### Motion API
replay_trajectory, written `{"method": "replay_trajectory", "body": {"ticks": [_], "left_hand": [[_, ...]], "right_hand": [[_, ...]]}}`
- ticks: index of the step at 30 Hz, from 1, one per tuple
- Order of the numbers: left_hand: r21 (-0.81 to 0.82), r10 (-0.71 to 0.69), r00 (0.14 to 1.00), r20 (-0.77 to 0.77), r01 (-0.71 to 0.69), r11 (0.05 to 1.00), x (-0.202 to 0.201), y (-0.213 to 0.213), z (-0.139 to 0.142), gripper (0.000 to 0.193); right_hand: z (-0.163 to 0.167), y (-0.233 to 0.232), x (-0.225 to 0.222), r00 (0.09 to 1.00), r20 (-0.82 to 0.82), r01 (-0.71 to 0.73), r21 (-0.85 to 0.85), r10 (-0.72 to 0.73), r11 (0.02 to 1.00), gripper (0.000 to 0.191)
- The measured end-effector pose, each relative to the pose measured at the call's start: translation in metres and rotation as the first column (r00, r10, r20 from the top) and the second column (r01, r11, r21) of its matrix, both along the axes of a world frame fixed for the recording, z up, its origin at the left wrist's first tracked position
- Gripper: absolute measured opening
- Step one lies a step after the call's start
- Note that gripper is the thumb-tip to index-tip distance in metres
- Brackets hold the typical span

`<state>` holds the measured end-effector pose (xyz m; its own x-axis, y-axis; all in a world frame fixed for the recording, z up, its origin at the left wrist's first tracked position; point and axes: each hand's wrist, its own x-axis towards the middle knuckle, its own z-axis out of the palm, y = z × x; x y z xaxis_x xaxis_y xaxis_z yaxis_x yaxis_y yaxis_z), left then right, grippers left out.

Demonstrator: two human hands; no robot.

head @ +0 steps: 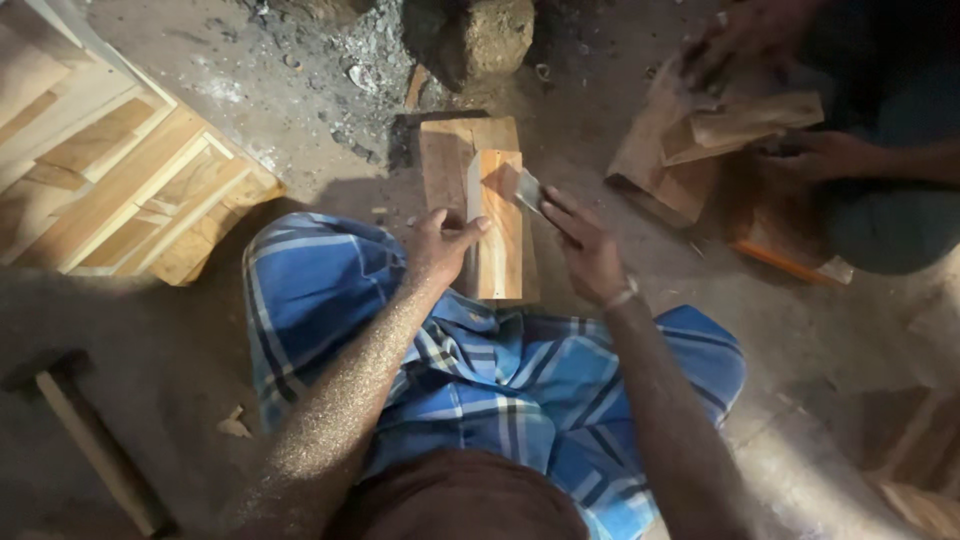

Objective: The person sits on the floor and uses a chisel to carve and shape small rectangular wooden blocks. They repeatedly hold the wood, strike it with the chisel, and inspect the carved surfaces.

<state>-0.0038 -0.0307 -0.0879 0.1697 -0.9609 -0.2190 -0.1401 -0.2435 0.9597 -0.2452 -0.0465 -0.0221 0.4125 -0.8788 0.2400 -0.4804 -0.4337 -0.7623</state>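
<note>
A short wooden block (503,235) lies on a wider board (445,155) on the floor in front of my knees. My left hand (438,245) grips the block's left edge, thumb laid across it. My right hand (588,250) holds a flat metal chisel (527,188) with its blade set on the block's upper right corner. A metal bangle sits on my right wrist. Blue checked cloth (480,370) covers my lap.
A framed wooden panel (110,170) leans at the left. A hammer (95,440) lies at lower left. A stone (490,35) and ash sit at the top. Another person's hands (800,150) work on wood pieces (700,140) at upper right. Wood offcuts (915,450) lie at lower right.
</note>
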Motion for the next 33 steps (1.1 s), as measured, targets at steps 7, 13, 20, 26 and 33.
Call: {"method": "replay_trajectory", "body": {"ticks": [7, 13, 20, 26, 33], "left_hand": [[0.021, -0.005, 0.999, -0.035, 0.005, 1.000, 0.001, 0.001, 0.009, 0.048], [-0.016, 0.028, 0.999, -0.047, -0.029, 0.999, -0.001, 0.004, 0.003, 0.046], [0.030, 0.056, 0.987, -0.152, -0.052, 0.998, -0.005, 0.005, -0.008, 0.050], [0.158, 0.074, 0.996, -0.047, -0.066, 0.985, -0.007, 0.008, -0.013, 0.055], [0.198, 0.017, 0.997, -0.071, -0.003, 0.980, -0.008, 0.004, -0.019, 0.049]], "right_hand": [[0.004, -0.054, -0.023, 0.895, -0.445, -0.120, -0.300, -0.027, 0.946, 0.039], [0.071, -0.065, -0.025, 0.675, -0.720, -0.425, -0.205, 0.158, 0.881, 0.061], [0.091, -0.102, 0.025, -0.223, -0.972, -0.769, 0.133, -0.068, 0.625, 0.044], [0.075, -0.167, 0.016, -0.055, -0.991, -0.650, 0.130, 0.125, 0.748, 0.046], [0.082, -0.186, -0.012, 0.368, -0.924, -0.588, -0.145, 0.104, 0.795, 0.054]]}}
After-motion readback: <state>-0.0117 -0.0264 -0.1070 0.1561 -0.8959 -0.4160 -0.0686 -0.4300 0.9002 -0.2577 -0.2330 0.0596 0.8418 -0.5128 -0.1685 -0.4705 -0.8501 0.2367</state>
